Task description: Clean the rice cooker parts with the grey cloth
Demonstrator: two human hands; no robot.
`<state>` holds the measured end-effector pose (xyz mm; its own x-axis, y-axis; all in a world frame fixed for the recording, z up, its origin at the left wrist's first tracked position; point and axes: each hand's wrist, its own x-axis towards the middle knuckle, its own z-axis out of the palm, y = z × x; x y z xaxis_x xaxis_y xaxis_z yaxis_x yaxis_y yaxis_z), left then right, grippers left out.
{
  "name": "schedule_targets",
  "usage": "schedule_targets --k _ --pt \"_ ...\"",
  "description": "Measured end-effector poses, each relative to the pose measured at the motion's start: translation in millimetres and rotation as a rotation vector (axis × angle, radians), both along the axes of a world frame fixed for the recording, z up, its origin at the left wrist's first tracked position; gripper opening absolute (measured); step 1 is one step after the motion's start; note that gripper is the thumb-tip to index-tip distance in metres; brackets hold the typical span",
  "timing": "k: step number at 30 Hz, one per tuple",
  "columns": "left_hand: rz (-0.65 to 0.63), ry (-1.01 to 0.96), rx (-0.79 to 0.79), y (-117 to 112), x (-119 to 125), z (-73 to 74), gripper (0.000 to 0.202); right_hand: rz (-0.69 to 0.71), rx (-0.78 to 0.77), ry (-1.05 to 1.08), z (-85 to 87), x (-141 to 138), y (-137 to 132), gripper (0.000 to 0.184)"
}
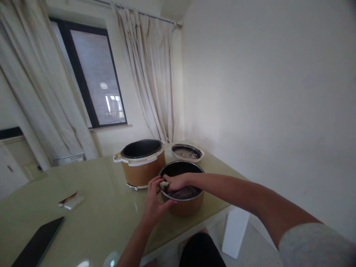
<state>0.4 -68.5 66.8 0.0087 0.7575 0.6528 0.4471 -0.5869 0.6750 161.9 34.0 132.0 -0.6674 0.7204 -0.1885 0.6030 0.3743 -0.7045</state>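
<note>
A round inner pot with a dark inside, a shiny rim and a brown-gold outside stands at the table's near edge. My left hand holds its left rim, fingers at the far side and thumb at the near side. Reaching in from the right, my right hand is inside the pot, closed around a pale cloth pressed to the left inner wall. Most of the cloth is hidden by the fingers. Behind the pot, to the left, is the gold and white cooker body, open at the top.
A round lid lies upside down behind the pot. The glossy greenish table also carries a small packet and a dark flat tablet-like object at left. A white stool stands below the table edge; a wall is at right.
</note>
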Motion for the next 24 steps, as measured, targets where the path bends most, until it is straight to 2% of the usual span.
schedule_targets --k 2,4,6,8,10,12,14,17,20,22,24 --pt "-0.025 0.020 -0.003 1.0 0.6 0.0 0.090 -0.187 0.055 0.050 5.8 -12.5 -4.2 0.057" --pt "-0.008 0.059 0.002 2.4 -1.4 2.9 0.103 -0.283 0.041 0.108 12.0 -17.2 -7.5 0.044" --pt "0.019 0.101 0.005 4.0 -4.9 8.0 0.112 -0.183 -0.046 0.122 19.3 -11.9 -10.4 0.031" --pt "0.019 0.136 0.013 5.3 -7.9 13.7 0.117 -0.040 -0.174 0.040 28.3 1.4 -13.2 0.024" --pt "-0.013 0.179 0.021 5.9 -8.9 17.9 0.114 0.021 -0.306 -0.110 37.9 16.6 -15.6 0.023" --pt "-0.048 0.229 0.016 6.0 -7.8 19.7 0.102 0.036 -0.386 -0.205 45.0 27.1 -17.5 0.028" --pt "-0.035 0.266 -0.002 6.5 -6.1 19.2 0.088 0.048 -0.381 -0.186 46.3 29.7 -18.9 0.035" --pt "0.038 0.279 -0.015 9.8 -7.0 17.8 0.083 -0.002 -0.284 0.059 37.1 22.9 -20.1 0.042" --pt "-0.009 0.288 -0.032 17.6 -13.8 21.0 0.105 -0.036 -0.310 0.292 25.1 16.9 -18.2 0.050" --pt "-0.095 0.326 -0.072 24.6 -18.0 26.8 0.127 0.036 -0.340 0.243 20.9 17.2 -15.4 0.055" --pt "-0.113 0.372 -0.113 32.2 -17.6 33.9 0.133 0.169 -0.229 0.054 18.9 18.4 -12.5 0.055"
